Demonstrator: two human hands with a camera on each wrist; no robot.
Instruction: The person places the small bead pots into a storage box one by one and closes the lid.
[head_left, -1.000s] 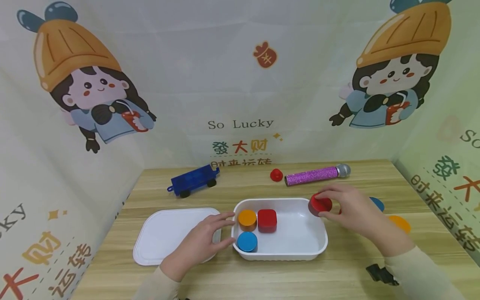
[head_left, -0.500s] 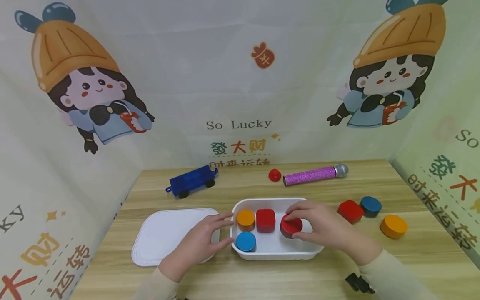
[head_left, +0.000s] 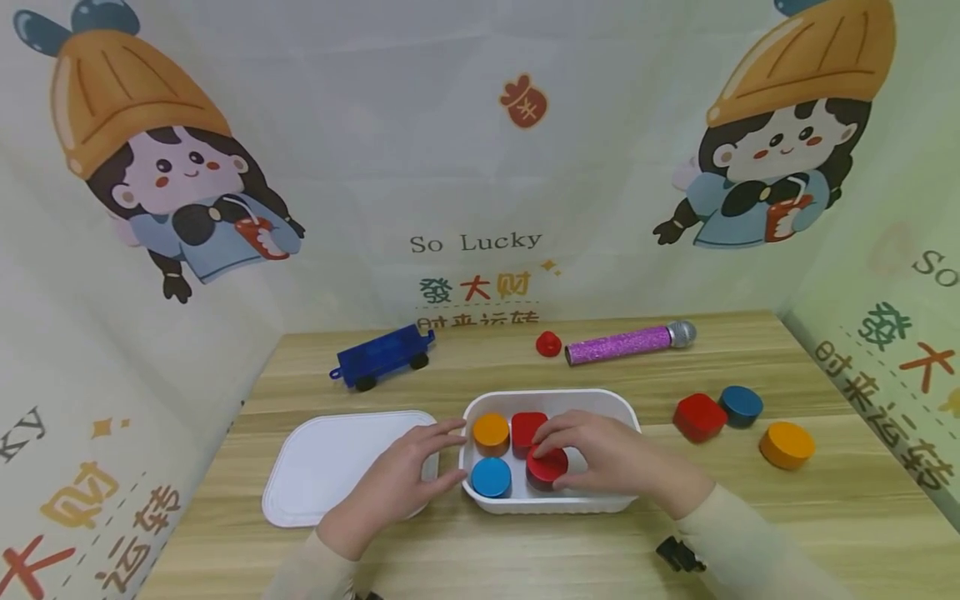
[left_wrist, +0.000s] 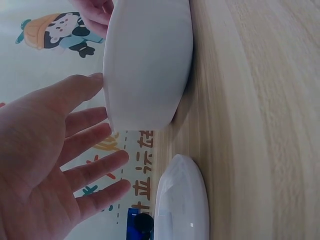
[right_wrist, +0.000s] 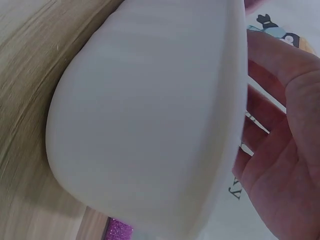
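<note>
Head view: a white box (head_left: 558, 506) sits on a wooden table (head_left: 465, 554), a pale lid (head_left: 337, 471) near its left end and, well apart to its right, a loose orange block (head_left: 787, 446). Inside, some of the box's floor shows around the right hand (head_left: 611, 454); the left end is crowded with an orange round block (head_left: 491, 435), a blue round block (head_left: 491, 477) and a red square block (head_left: 528, 429). The right hand pinches a red round block (head_left: 547, 468) between thumb and fingers, just beside the blue one and in front of the square. The left hand (head_left: 405, 471) has its fingers straight at the left rim.

Left wrist view: fingers spread, the thumb touches the rim.

Right wrist view: the box wall hides the fingertips and red round block.
</note>
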